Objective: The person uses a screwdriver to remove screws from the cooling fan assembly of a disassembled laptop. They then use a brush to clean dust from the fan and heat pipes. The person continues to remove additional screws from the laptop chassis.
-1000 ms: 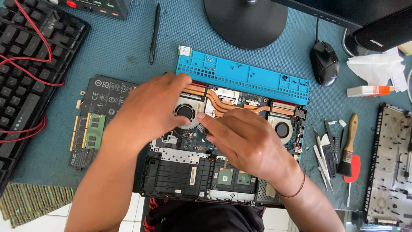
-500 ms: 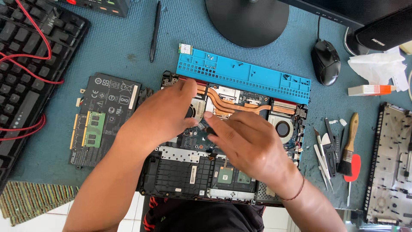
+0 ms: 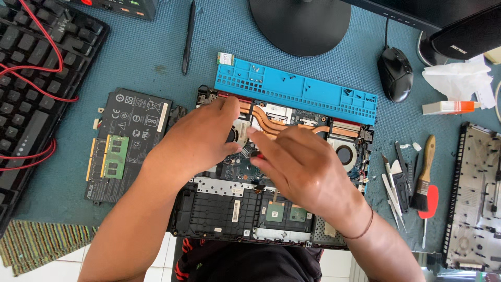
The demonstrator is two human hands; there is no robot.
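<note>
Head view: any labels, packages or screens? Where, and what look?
Battery pack: left of opened laptop, flat black, white symbol label.
Barcode sticker: laptop's lower frame, small white upright strip.
Monitor: top right, only its black lower edge shows.
Left hand, right hand: over the board.

Bright, even daylight w/ soft shadows under both hands, mild glare on the tissue (image 3: 456,78) top right, sharp focus across the mat (image 3: 130,57), slight blur on the right hand (image 3: 302,167), no obvious edge distortion.

On my blue mat (image 3: 156,57) I see a keyboard (image 3: 31,89) with red wires (image 3: 47,62), a battery (image 3: 133,136), a pen (image 3: 187,36), a mouse (image 3: 395,74) and a brush (image 3: 424,175).
</note>
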